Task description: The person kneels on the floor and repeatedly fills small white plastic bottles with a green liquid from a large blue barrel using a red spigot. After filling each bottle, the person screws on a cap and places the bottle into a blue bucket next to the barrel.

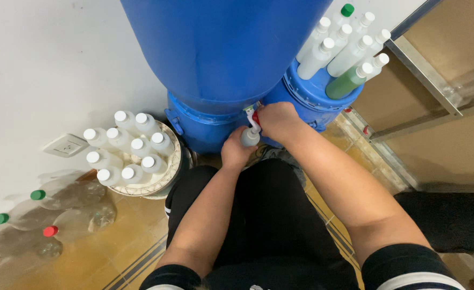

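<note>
Our left hand grips a small grey bottle under the tap of the blue barrel, while our right hand pinches the tap's red lever.

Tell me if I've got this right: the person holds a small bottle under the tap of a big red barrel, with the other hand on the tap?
Not quite: the head view shows the barrel is blue, not red. The left hand holds the small bottle under the tap, and the right hand is on it.

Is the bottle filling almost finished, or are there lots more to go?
Many look done: capped white bottles fill the round basket, and more stand on the blue drum lid. Now the left hand holds a bottle under the tap, which the right hand grips. Clear bottles lie on the floor.
</note>
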